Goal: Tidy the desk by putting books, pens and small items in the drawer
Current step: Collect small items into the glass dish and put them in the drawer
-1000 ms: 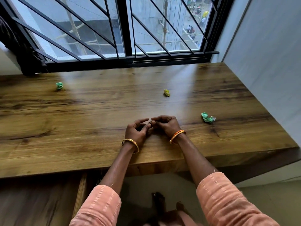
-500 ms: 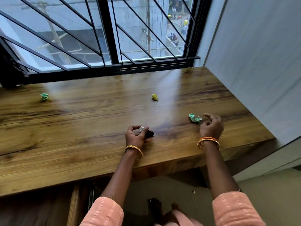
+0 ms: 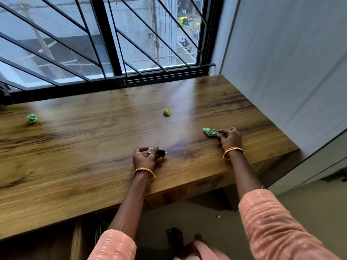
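Observation:
My left hand [image 3: 145,158] rests on the wooden desk [image 3: 84,151] and holds a small black and silver USB stick [image 3: 157,152] between thumb and fingers. My right hand [image 3: 230,136] is at the desk's right side, its fingertips pinching a crumpled green paper ball [image 3: 209,131] that still lies on the wood. A crumpled yellow paper ball [image 3: 166,112] sits farther back in the middle. Another green paper ball [image 3: 31,118] lies at the far left.
A barred window [image 3: 105,44] runs along the desk's back edge. A grey wall panel [image 3: 285,62] closes the right side. Below the desk's front edge at the left is the top of a wooden drawer unit [image 3: 77,241]. My feet are on the floor.
My hands were together at the desk's middle. The right hand has moved right to the green paper ball and pinched it, while the left hand stays put with the USB stick.

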